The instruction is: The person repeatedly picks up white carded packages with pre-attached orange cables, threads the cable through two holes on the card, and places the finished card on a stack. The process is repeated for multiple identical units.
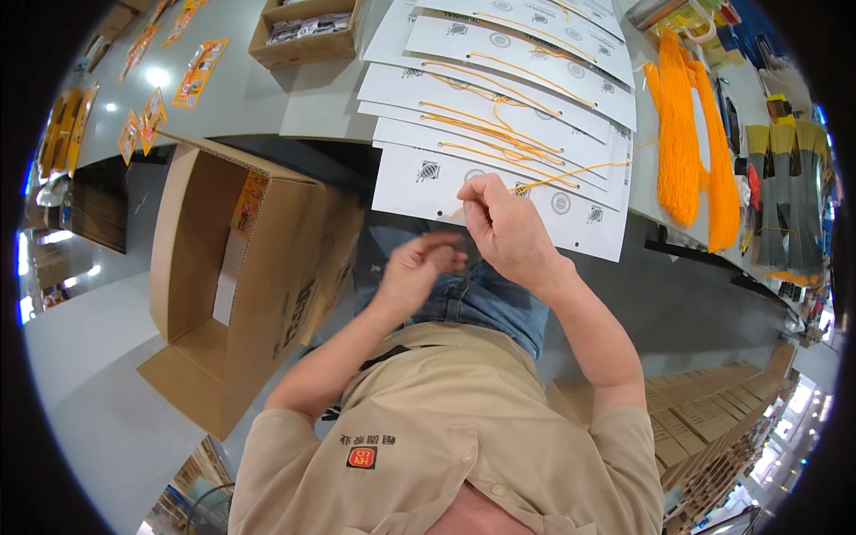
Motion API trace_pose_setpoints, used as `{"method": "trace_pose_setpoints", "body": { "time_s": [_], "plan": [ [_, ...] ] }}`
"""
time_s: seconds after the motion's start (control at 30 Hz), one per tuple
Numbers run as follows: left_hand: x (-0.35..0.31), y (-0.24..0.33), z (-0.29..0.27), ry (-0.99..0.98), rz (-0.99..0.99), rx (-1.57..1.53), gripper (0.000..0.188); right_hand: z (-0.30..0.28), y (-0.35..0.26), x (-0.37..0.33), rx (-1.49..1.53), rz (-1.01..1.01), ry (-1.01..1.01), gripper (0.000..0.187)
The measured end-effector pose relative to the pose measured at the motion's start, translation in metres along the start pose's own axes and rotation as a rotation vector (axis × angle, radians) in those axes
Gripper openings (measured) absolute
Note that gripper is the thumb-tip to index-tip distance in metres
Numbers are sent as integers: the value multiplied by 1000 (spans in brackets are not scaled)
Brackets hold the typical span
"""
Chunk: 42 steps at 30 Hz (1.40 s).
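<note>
Right hand on cord at front card, left hand just off it

Two hands in. Right hand [513,232]: thumb and index pressed together, looks like pinching one orange cord [593,167]; wrist bent, forearm up from lower right. Left hand [417,275]: motion-blurred, fingers curled inward over the lap, can't tell if gripping anything. Cord runs right from the right-hand fingers across the front white card [571,223]; that card lies directly under the right hand, two dark holes visible near its lower edge. More corded cards overlap behind, too layered to count. Farther out: two orange hanks [673,143] right, one open carton [281,259] left, one small box [308,53] on the table [325,116].
</note>
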<state>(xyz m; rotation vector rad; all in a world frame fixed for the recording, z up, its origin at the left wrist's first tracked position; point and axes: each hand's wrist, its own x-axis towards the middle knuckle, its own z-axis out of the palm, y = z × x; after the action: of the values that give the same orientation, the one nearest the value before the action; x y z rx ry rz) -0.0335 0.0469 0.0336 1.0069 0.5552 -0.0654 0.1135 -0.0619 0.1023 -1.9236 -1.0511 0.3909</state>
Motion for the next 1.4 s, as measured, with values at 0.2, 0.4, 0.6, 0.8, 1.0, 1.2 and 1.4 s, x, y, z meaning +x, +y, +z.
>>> {"method": "trace_pose_setpoints", "body": {
  "time_s": [0.2,0.4,0.6,0.8,1.0,1.2,1.4],
  "plan": [
    [10,13,-6,80,164,-322,23,7,-6,5,-193,-49,-48,12],
    [22,-7,-3,175,313,131,17,14,-12,8,-442,-152,-166,14],
    [27,-44,-129,731,35,-313,30,-38,-22,-36,-386,133,-318,10],
    [8,-65,-136,575,-207,-288,25,-80,-22,-89,-245,291,-247,5],
    [38,-29,27,-318,-245,193,23,-103,13,-75,-218,409,203,9],
    [45,-12,101,-408,-383,60,26,-113,25,-69,-273,336,252,9],
    [53,-13,104,-276,-363,-138,20,-121,20,-69,-330,320,204,9]
  ]
}}
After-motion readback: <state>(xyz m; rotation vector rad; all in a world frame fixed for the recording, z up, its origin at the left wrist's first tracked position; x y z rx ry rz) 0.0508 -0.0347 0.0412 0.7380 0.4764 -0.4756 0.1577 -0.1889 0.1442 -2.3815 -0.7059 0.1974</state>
